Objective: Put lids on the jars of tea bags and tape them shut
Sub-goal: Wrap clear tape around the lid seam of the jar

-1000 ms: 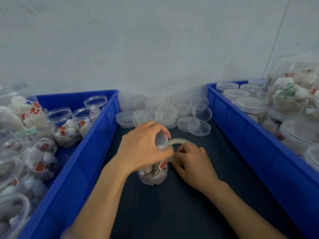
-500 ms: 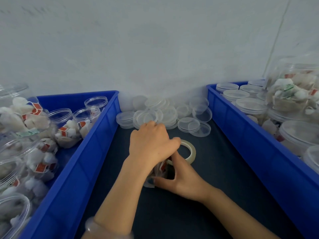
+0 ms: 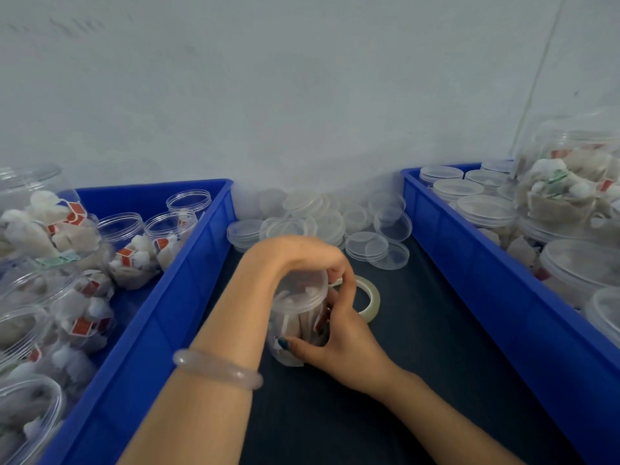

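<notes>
Head view: jar (image 3: 298,322) of tea bags sits at centre frame on the dark tabletop (image 3: 436,357). Left grip (image 3: 295,256) curls over its lid (image 3: 300,288) from above, clamped on the rim. Right grip (image 3: 345,344) is clamped on the jar body, thumb across the front. Tape roll (image 3: 371,297) lies flat just right of the jar. Loose lids (image 3: 318,219) are heaped above centre. Blue bins at left (image 3: 188,280) and right (image 3: 469,263) hold jars.

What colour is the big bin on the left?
The left bin is blue, clearest in head view.
</notes>
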A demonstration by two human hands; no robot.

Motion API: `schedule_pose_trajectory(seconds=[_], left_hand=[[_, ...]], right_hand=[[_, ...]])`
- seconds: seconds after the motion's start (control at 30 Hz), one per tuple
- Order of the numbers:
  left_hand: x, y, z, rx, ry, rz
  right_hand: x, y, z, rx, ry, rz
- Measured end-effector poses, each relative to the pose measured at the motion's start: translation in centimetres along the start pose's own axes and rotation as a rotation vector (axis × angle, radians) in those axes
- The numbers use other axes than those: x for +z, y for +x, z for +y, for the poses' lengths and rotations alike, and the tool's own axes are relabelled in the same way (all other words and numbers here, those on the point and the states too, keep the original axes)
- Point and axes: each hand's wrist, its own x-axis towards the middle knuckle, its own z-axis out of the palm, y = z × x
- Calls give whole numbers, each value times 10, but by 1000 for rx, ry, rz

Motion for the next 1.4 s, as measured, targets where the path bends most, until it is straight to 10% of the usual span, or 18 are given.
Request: schedule_pose_trajectory(seconds=[0.37,0.7,1.23,1.4], left_hand=[[-31,26,-10,-14,-357,-511],[-33,34,-31,51,-1024,59],[14,18,-42,470,-1515,303],[64,3,-66,612,-1266,471]], right_hand=[[-6,4,6,-41,-39,-6],[-6,3,11,-44,-28,-58],[-3,8,-3,-10,238,177],[-3,7,-3,0,297,159]])
